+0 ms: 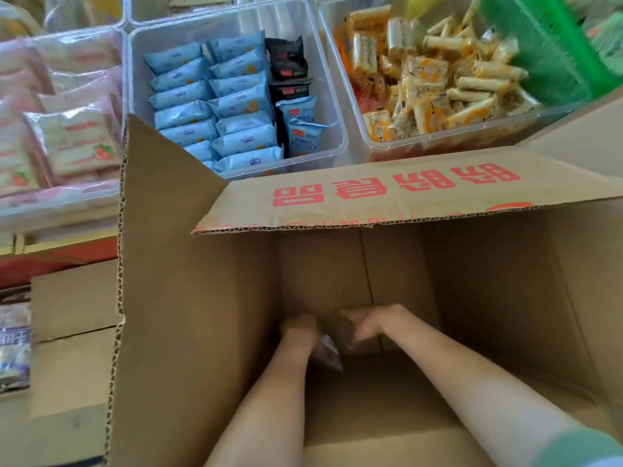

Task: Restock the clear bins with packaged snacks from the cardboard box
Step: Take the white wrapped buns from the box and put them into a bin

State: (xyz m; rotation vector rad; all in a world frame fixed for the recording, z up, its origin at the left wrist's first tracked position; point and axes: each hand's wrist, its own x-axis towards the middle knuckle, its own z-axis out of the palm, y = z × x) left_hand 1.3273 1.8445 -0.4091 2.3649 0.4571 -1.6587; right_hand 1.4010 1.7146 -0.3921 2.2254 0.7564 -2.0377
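Cardboard box stands open in front of the clear bins, and both arms reach deep into it. One snack packet lies near the bottom, just beside the left hand and under the right hand. The right fingers curl toward the packet. It is dark and blurred there, so I cannot tell if either grip really holds it.

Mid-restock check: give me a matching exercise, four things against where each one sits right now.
Things:
1. blue packets
2. orange packets
3. pink strawberry packets
4. left hand

Places:
A. inside the cardboard box
B. right clear bin
C. left clear bin
D. middle clear bin

Pairs: 1-D, 2-B, 3-C, 4-A
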